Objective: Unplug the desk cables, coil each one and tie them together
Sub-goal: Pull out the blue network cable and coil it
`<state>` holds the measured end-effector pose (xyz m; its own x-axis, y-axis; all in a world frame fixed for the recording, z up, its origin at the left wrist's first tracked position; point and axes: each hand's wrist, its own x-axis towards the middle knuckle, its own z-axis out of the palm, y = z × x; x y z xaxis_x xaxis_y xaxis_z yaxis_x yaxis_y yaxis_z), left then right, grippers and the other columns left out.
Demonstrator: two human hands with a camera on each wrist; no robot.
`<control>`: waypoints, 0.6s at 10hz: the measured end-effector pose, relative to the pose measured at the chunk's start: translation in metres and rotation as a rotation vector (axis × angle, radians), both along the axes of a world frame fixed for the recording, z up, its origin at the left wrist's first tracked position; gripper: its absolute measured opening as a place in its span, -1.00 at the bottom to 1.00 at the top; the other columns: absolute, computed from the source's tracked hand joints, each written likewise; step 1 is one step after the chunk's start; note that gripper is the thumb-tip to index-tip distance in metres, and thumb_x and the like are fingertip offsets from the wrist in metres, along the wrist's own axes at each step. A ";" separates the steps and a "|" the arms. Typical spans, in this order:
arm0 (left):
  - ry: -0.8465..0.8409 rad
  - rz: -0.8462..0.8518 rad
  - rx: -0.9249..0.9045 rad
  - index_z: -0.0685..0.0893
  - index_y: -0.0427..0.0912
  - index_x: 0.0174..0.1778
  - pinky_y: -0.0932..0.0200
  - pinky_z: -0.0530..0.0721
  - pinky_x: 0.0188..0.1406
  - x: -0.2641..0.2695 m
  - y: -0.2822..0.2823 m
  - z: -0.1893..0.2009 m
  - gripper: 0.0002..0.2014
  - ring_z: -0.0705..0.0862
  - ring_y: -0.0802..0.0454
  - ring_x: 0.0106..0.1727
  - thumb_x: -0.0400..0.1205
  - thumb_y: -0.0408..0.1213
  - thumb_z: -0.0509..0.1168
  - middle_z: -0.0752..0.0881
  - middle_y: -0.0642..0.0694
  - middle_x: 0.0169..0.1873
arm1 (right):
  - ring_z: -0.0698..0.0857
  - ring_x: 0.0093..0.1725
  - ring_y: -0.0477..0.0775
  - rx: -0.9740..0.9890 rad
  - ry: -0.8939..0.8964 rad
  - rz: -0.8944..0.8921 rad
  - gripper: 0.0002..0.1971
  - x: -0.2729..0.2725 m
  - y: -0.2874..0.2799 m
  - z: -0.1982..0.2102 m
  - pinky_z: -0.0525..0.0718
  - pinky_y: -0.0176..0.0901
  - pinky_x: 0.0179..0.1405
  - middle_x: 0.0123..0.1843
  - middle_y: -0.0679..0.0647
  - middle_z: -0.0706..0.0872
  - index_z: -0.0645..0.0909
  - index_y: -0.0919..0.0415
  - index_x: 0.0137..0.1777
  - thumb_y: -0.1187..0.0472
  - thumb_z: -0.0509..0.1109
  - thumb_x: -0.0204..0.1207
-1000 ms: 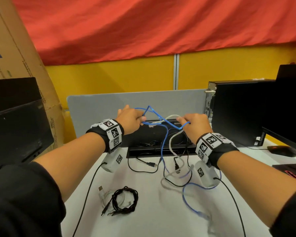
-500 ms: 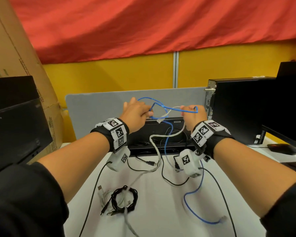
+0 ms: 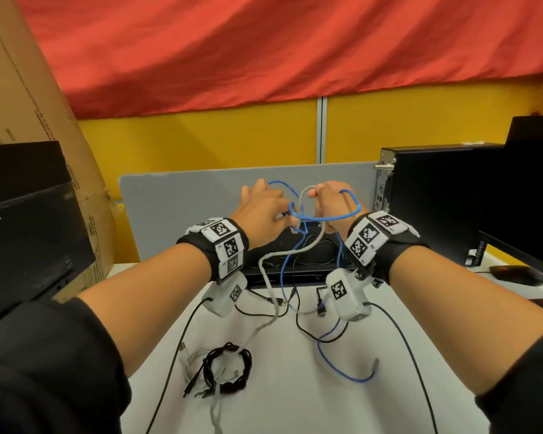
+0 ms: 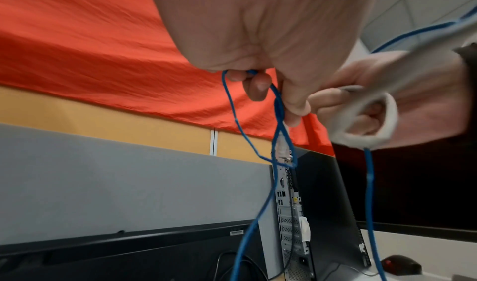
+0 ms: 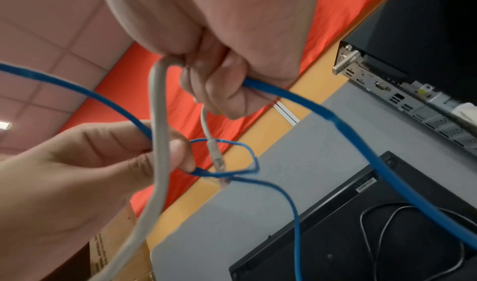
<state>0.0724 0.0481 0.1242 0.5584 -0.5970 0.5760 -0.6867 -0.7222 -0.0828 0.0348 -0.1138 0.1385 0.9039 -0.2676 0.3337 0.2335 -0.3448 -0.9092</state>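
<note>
Both hands are raised over the back of the desk with two cables between them. My left hand [image 3: 281,214] pinches a small loop of the blue cable [image 3: 326,218] between thumb and fingers [image 4: 258,85]. My right hand [image 3: 317,202] is curled round the grey cable [image 3: 282,253] and another stretch of the blue cable [image 5: 309,105]. A clear plug [image 5: 216,156] on a thin grey end hangs from the right fist through the blue loop. Both cables trail down onto the white desk [image 3: 295,402]. A coiled black cable [image 3: 229,368] lies near the front.
A thin white USB cable [image 3: 188,361] lies beside the black coil. Loose black cables [image 3: 308,327] run from a flat black unit [image 3: 311,264] by the grey divider [image 3: 185,208]. A PC tower [image 3: 436,198] and a mouse [image 3: 514,274] are on the right, a monitor [image 3: 29,230] on the left.
Both hands have risen and drawn close together. The blue cable now crosses into a loop between them, and its free end has slid nearer across the desk.
</note>
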 end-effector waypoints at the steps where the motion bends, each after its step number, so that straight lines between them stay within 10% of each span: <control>1: 0.036 0.017 0.063 0.63 0.07 -0.28 0.04 0.09 -0.17 0.005 0.007 -0.006 -0.79 0.29 0.00 -0.04 0.66 -0.02 0.26 0.42 0.14 -0.38 | 0.55 -0.59 -0.09 0.417 -0.092 -0.086 -0.72 -0.001 -0.016 0.012 0.52 -0.33 -0.62 -0.52 0.02 0.52 0.54 0.15 -0.17 0.39 0.06 0.65; 3: 0.097 0.249 -0.067 0.69 0.05 -0.18 0.00 0.20 -0.13 0.019 0.037 0.002 -0.75 0.37 -0.09 0.02 0.72 -0.02 0.17 0.55 0.08 -0.39 | 0.62 -0.18 0.08 0.301 -0.018 -0.412 -0.62 0.012 -0.083 0.014 0.58 -0.06 -0.14 -0.12 0.10 0.62 0.49 0.44 0.40 0.26 0.11 0.67; 4: 0.124 0.276 -0.128 0.64 0.06 -0.24 -0.06 0.29 0.00 0.021 0.033 0.023 -0.66 0.34 -0.10 0.06 0.66 0.18 0.16 0.54 0.06 -0.42 | 0.57 0.35 0.16 0.253 0.122 -0.535 -0.55 0.017 -0.090 0.010 0.54 -0.06 0.12 0.45 0.21 0.50 0.33 0.25 0.53 0.07 0.06 0.71; 5: 0.119 0.279 -0.092 0.62 0.00 -0.31 -0.06 0.31 0.00 0.015 0.017 0.037 -0.50 0.31 -0.07 0.01 0.50 0.41 0.20 0.50 0.05 -0.46 | 0.74 0.02 0.18 1.083 -0.152 -0.115 -0.54 0.021 -0.092 0.015 0.76 -0.16 -0.15 0.43 0.38 0.54 0.17 0.36 0.59 0.17 -0.09 0.77; 6: 0.123 0.282 -0.092 0.65 -0.02 -0.28 -0.05 0.31 -0.02 0.010 0.007 0.039 -0.50 0.31 -0.07 0.02 0.47 0.40 0.25 0.50 0.03 -0.45 | 0.74 -0.10 0.25 1.165 -0.250 -0.088 -0.57 0.019 -0.088 0.010 0.80 -0.04 -0.10 0.27 0.49 0.64 0.11 0.30 0.63 0.24 -0.09 0.79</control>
<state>0.0825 0.0547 0.1630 0.7634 -0.3576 0.5379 -0.4595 -0.8860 0.0630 0.0541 -0.2022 0.1484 0.8120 -0.5835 0.0131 0.4653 0.6338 -0.6179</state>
